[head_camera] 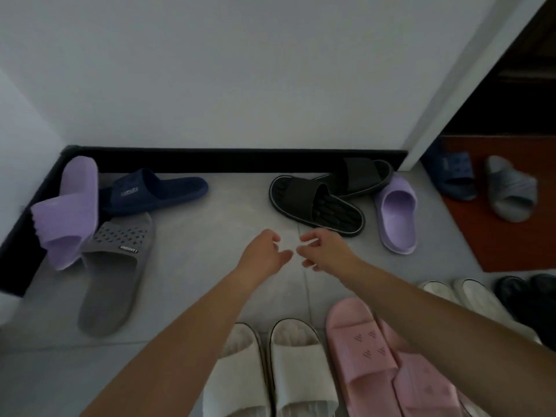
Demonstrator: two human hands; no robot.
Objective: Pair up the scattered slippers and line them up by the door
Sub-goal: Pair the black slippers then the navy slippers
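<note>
1. Though none is in hand, the slippers look like moulded foam or rubber slides; I judge them light, springy, a little flexible and hard to damage; the best hold is probably the strap over the toe, or a pinch on the sole's edge.
2. The left hand (pixel 264 254) and right hand (pixel 323 251) hover empty over the bare floor (pixel 216 236), fingers loosely curled and part-open, almost touching each other.
3. Scattered by the black skirting (pixel 210 161): two purple slippers, one (pixel 67 212) propped at far left, the other (pixel 398 212) far right, well apart; two black slippers (pixel 316 203) overlapping each other beside the right purple one.
4. One navy slipper (pixel 153 189) and one grey slipper (pixel 115 275) lie at left; their likely mates, one navy (pixel 451 173) and one grey (pixel 511 188), sit on the red mat (pixel 511 242) by the doorway.
5. Nearest the person, already paired: two white slippers (pixel 270 368) and two pink slippers (pixel 385 365); further pale and dark footwear at lower right is too cropped to count.
</note>
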